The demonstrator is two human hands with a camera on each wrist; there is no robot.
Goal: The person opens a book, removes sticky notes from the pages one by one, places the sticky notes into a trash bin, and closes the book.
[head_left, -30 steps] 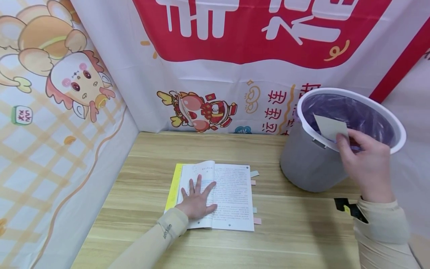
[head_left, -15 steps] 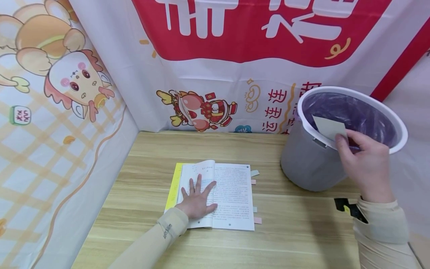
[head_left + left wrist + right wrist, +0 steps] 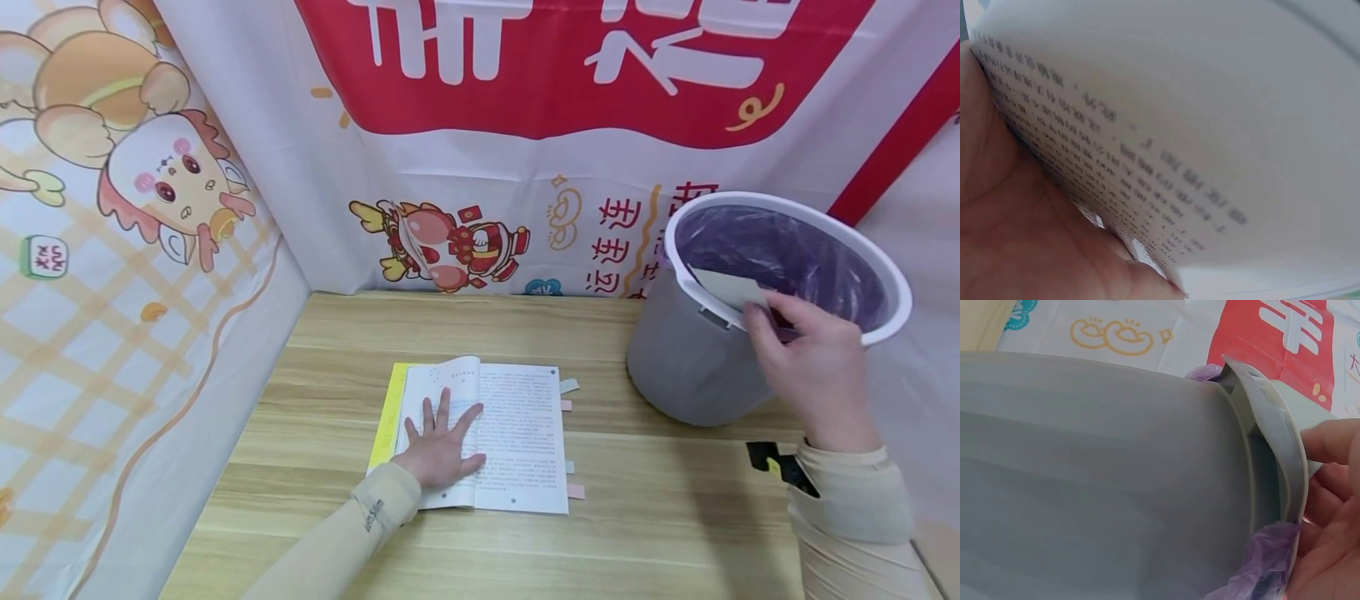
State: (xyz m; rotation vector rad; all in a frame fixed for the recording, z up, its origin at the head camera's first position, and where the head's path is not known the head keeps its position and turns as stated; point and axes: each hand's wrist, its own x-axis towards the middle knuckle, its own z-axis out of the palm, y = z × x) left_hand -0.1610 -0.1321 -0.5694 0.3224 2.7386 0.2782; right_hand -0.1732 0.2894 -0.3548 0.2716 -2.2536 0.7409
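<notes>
An open book (image 3: 521, 442) lies on the wooden table, a yellow strip along its left side and several small coloured tabs sticking out on the right. My left hand (image 3: 438, 454) rests on its left page with fingers spread; the left wrist view shows the palm (image 3: 1041, 231) against printed text. My right hand (image 3: 817, 367) pinches a pale grey-green piece of paper (image 3: 726, 288) between thumb and fingers, over the near rim of a grey trash bin (image 3: 693, 367). In the right wrist view, part of the paper (image 3: 1304, 403) shows behind the bin's rim.
The bin stands at the table's right, lined with a purple plastic bag (image 3: 810, 250). Printed cloth (image 3: 442, 167) hangs behind the table (image 3: 600, 542), and another patterned cloth (image 3: 150, 333) closes the left side. A black and yellow item (image 3: 780, 467) sits by the right sleeve.
My right hand has moved slightly left, and the paper it pinches has tipped lower at the bin's rim. My left hand stays on the book.
</notes>
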